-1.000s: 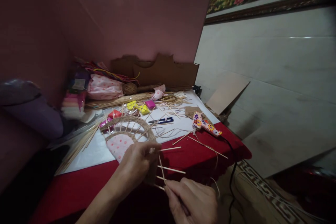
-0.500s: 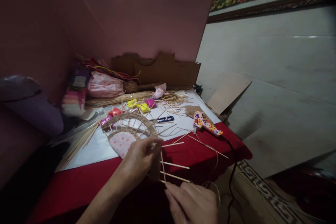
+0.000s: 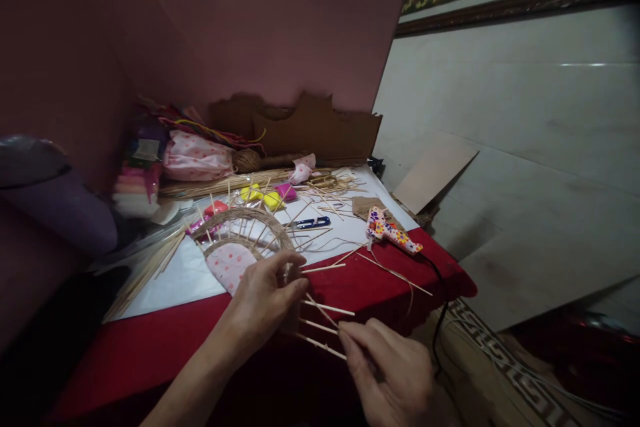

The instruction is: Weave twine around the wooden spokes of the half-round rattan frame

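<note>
The left hand (image 3: 270, 283) is closed, thumb against fingers, on the right part of an arched frame (image 3: 240, 213) of sticks and brown twine, which spans the worktop's near edge; whether the frame's far side rests on the surface, I cannot tell. A pink dotted panel (image 3: 230, 267) fills the frame's inner curve. From beyond the left hand 4 pale sticks (image 3: 330, 309) point right, toward the right hand (image 3: 387, 363), whose thumb and forefinger pinch a thin strand (image 3: 320, 307) that slants across them, in front of the near edge. A white sheet (image 3: 160, 297) lies over the red cloth (image 3: 150, 347) on the worktop; along the sheet's left edge is a bundle of thin sticks (image 3: 145, 273). Dark blue snips (image 3: 317, 222) lie on the sheet, beyond the frame. Near the worktop's right edge, a flower-patterned glue gun (image 3: 393, 233) rests against a cardboard scrap (image 3: 364, 204). Toward the far edge are 2 yellow packets (image 3: 273, 200), a magenta packet (image 3: 287, 191) just beside them, a twine ball (image 3: 247, 160) and, at the far left corner, a dotted fabric bundle (image 3: 197, 157).
</note>
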Demonstrator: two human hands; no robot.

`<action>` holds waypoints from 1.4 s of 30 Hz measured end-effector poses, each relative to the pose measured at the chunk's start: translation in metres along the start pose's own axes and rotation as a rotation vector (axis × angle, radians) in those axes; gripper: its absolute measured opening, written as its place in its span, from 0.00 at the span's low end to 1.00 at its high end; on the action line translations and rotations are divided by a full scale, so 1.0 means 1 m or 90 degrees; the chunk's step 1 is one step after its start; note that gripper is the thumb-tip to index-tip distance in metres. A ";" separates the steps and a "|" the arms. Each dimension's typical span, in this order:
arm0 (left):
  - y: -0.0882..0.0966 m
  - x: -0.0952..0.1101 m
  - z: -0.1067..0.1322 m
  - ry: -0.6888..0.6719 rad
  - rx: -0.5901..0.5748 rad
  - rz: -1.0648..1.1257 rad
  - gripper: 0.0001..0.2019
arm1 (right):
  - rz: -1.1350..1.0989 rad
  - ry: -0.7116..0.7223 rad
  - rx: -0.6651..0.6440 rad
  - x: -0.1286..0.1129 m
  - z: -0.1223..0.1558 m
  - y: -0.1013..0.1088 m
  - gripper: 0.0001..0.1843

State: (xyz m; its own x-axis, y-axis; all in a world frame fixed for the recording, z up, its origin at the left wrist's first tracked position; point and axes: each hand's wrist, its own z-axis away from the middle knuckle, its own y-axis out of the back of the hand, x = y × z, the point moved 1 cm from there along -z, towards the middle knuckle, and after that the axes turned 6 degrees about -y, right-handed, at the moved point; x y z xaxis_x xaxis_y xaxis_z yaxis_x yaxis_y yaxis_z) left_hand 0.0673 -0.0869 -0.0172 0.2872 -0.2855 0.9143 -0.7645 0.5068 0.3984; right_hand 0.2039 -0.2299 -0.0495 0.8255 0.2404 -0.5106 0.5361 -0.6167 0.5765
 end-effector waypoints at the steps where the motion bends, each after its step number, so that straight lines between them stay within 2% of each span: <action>1: 0.000 0.000 0.000 0.001 0.005 0.005 0.16 | -0.032 -0.040 -0.007 0.002 0.000 0.001 0.06; 3: 0.000 0.000 0.000 0.001 0.016 0.007 0.16 | -0.125 -0.180 -0.050 0.006 0.001 0.001 0.07; 5: 0.000 0.000 0.000 0.003 0.022 0.009 0.17 | -0.264 -0.360 -0.133 0.011 0.002 -0.002 0.14; 7: 0.001 -0.001 0.000 0.006 0.021 0.015 0.17 | -0.414 -0.496 -0.195 0.015 0.002 -0.006 0.19; 10: 0.003 -0.002 0.000 0.007 0.014 0.041 0.17 | -0.577 -0.569 -0.220 0.021 0.002 -0.011 0.20; 16: 0.004 0.000 -0.001 0.024 -0.022 0.144 0.17 | -0.776 -0.695 -0.309 0.026 0.003 -0.023 0.20; 21: 0.004 0.006 -0.001 0.051 -0.034 0.200 0.19 | -0.768 -0.718 -0.338 0.021 0.004 -0.037 0.21; 25: 0.005 0.013 0.000 0.076 -0.039 0.237 0.24 | -0.708 -0.679 -0.333 0.017 0.004 -0.040 0.23; 29: 0.006 0.015 0.000 0.071 -0.053 0.274 0.21 | -0.709 -0.644 -0.331 0.017 0.004 -0.036 0.22; 32: 0.007 0.013 0.001 0.062 -0.058 0.256 0.19 | -0.697 -0.627 -0.327 0.015 0.003 -0.035 0.23; 38: 0.008 0.012 -0.001 0.039 -0.026 0.194 0.18 | -0.650 -0.655 -0.283 0.004 0.004 -0.032 0.25; 42: 0.007 0.013 0.001 0.050 -0.034 0.211 0.21 | -0.635 -0.635 -0.265 0.008 0.006 -0.035 0.25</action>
State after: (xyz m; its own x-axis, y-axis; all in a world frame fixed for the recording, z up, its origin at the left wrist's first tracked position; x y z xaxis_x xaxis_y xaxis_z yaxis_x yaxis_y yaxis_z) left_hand 0.0652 -0.0875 -0.0025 0.0736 -0.0356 0.9967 -0.7931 0.6038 0.0801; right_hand 0.1907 -0.2108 -0.0776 -0.2766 -0.2846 -0.9179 0.9519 -0.2125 -0.2209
